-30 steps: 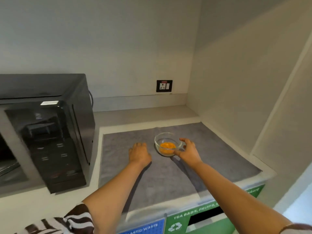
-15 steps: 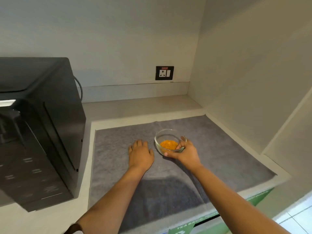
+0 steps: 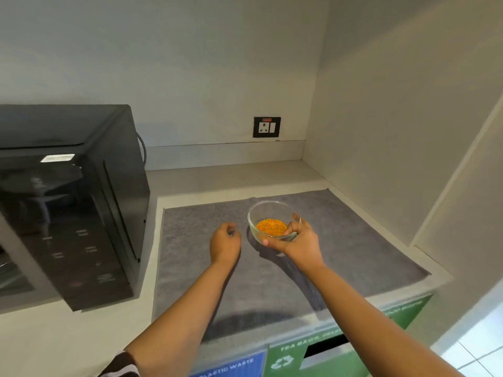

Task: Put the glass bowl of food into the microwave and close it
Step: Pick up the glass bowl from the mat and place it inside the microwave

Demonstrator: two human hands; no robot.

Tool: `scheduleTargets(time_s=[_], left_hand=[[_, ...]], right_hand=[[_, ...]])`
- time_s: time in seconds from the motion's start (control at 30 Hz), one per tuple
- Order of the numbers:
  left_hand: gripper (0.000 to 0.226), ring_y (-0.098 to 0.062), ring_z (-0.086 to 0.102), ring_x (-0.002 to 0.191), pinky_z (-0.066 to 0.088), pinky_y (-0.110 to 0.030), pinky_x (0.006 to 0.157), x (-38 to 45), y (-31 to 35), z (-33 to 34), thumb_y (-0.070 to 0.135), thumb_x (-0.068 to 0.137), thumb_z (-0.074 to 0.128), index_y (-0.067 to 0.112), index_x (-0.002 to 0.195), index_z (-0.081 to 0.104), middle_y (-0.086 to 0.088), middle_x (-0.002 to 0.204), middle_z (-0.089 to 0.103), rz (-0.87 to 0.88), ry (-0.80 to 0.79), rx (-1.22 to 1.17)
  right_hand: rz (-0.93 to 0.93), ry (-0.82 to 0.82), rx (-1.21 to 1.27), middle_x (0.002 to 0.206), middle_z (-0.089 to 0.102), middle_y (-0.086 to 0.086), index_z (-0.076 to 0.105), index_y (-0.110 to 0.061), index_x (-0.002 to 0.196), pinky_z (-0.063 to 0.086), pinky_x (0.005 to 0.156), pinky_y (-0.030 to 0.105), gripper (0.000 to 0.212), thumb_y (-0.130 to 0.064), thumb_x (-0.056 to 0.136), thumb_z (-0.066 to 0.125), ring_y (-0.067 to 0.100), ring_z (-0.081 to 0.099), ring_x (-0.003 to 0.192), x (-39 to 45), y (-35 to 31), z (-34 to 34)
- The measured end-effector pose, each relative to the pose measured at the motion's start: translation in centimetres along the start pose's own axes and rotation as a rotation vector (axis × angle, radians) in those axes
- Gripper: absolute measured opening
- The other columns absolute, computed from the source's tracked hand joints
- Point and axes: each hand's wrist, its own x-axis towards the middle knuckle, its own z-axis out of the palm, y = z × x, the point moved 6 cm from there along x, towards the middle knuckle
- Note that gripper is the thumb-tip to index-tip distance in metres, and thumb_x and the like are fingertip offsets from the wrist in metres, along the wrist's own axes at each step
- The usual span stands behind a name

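Observation:
A small clear glass bowl with orange shredded food in it is over the grey mat, slightly tilted. My right hand grips its near right rim, thumb inside, fingers underneath. My left hand hovers just left of the bowl, fingers loosely curled, holding nothing. The black microwave stands at the left on the counter, its door swung open toward me; the cavity is mostly cut off by the frame edge.
A wall socket is on the back wall. A side wall closes the right of the counter. Below the front edge are a blue bin label and a green recycling flap.
My right hand closed on the bowl's rim and lifted it slightly off the mat. My left hand rose from lying flat on the mat and curled its fingers.

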Motion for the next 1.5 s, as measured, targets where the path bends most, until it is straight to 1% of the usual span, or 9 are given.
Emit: scheduleTargets(time_s=[0.1, 0.27, 0.43, 0.57, 0.73, 0.93, 1.13, 1.3, 1.5], left_hand=[[0.017, -0.029, 0.06, 0.097, 0.048, -0.035, 0.085, -2.7, 0.6, -1.1, 0.01, 0.091, 0.048, 0.012, 0.097, 0.064, -0.014, 0.103, 0.065, -0.106, 0.033, -0.23], [0.02, -0.02, 0.053, 0.076, 0.038, -0.025, 0.062, -7.5, 1.2, -2.2, 0.014, 0.094, 0.041, 0.008, 0.095, 0.06, -0.013, 0.092, 0.058, -0.272, -0.056, -0.518], [0.037, -0.025, 0.058, 0.095, 0.044, -0.04, 0.091, -14.7, 0.7, -4.5, 0.034, 0.099, 0.032, 0.015, 0.08, 0.058, -0.011, 0.097, 0.063, -0.386, -0.151, -0.65], [0.045, -0.027, 0.061, 0.095, 0.049, -0.042, 0.085, -20.8, -0.2, -7.6, 0.043, 0.098, 0.029, 0.011, 0.103, 0.062, -0.015, 0.109, 0.063, -0.44, -0.137, -0.718], [0.058, -0.031, 0.062, 0.098, 0.052, -0.043, 0.082, -26.3, -1.3, -13.2, 0.052, 0.096, 0.028, 0.008, 0.121, 0.058, -0.018, 0.115, 0.063, -0.459, -0.082, -0.777], [0.055, -0.029, 0.062, 0.09, 0.051, -0.038, 0.07, -30.2, -2.2, -18.8, 0.06, 0.091, 0.032, 0.014, 0.093, 0.061, -0.015, 0.096, 0.066, -0.477, -0.061, -0.805], [0.057, -0.028, 0.063, 0.084, 0.051, -0.036, 0.066, -33.0, -2.9, -24.2, 0.063, 0.088, 0.036, 0.012, 0.095, 0.06, -0.015, 0.092, 0.065, -0.472, -0.036, -0.812], [0.054, -0.029, 0.063, 0.088, 0.049, -0.032, 0.057, -35.9, -3.5, -29.0, 0.061, 0.088, 0.039, 0.012, 0.1, 0.058, -0.015, 0.096, 0.065, -0.456, -0.023, -0.784], [0.04, -0.021, 0.062, 0.065, 0.046, -0.025, 0.048, -39.8, -5.9, -35.8, 0.052, 0.089, 0.046, 0.015, 0.097, 0.058, -0.008, 0.081, 0.065, -0.429, 0.005, -0.734]], right_hand=[[-0.019, -0.001, 0.028, 0.136, 0.048, 0.004, 0.05, -0.014, 0.057, 0.036, 0.079, 0.004, 0.041, -0.021, 0.051, 0.089, 0.012, 0.044, 0.124, -2.9, -1.0, -1.0], [-0.061, -0.047, 0.01, 0.145, 0.043, 0.008, 0.045, -0.02, 0.052, 0.035, 0.097, 0.027, 0.044, -0.025, 0.051, 0.089, 0.017, 0.041, 0.131, -7.4, -2.5, -1.8], [-0.087, -0.095, 0.015, 0.146, 0.043, 0.004, 0.046, -0.021, 0.053, 0.034, 0.101, 0.029, 0.044, -0.03, 0.047, 0.089, 0.008, 0.044, 0.121, -14.2, -3.7, -1.9], [-0.101, -0.152, -0.001, 0.15, 0.039, 0.005, 0.047, -0.023, 0.055, 0.033, 0.106, 0.036, 0.043, -0.029, 0.048, 0.089, 0.021, 0.038, 0.135, -19.9, -5.0, -1.1], [-0.116, -0.259, 0.027, 0.143, 0.045, -0.001, 0.053, -0.012, 0.061, 0.032, 0.085, 0.011, 0.041, -0.03, 0.048, 0.088, 0.006, 0.042, 0.123, -26.4, -7.0, 1.2], [-0.151, -0.301, 0.1, 0.119, 0.062, 0.018, 0.049, -0.021, 0.064, 0.037, 0.063, -0.005, 0.043, -0.024, 0.049, 0.089, 0.019, 0.051, 0.108, -31.4, -10.4, 3.5], [-0.249, -0.344, 0.043, 0.121, 0.057, -0.01, 0.05, -0.026, 0.056, 0.037, 0.066, -0.005, 0.04, -0.029, 0.049, 0.088, -0.008, 0.055, 0.087, -35.4, -13.4, 6.2], [-0.242, -0.373, 0.07, 0.136, 0.053, 0.003, 0.056, -0.019, 0.066, 0.041, 0.104, 0.037, 0.038, -0.032, 0.05, 0.088, 0.001, 0.045, 0.122, -39.1, -15.3, 8.8], [-0.217, -0.414, 0.129, 0.15, 0.037, 0.005, 0.054, -0.019, 0.061, 0.032, 0.094, 0.023, 0.036, -0.028, 0.052, 0.088, 0.016, 0.035, 0.136, -45.6, -17.6, 12.6]])
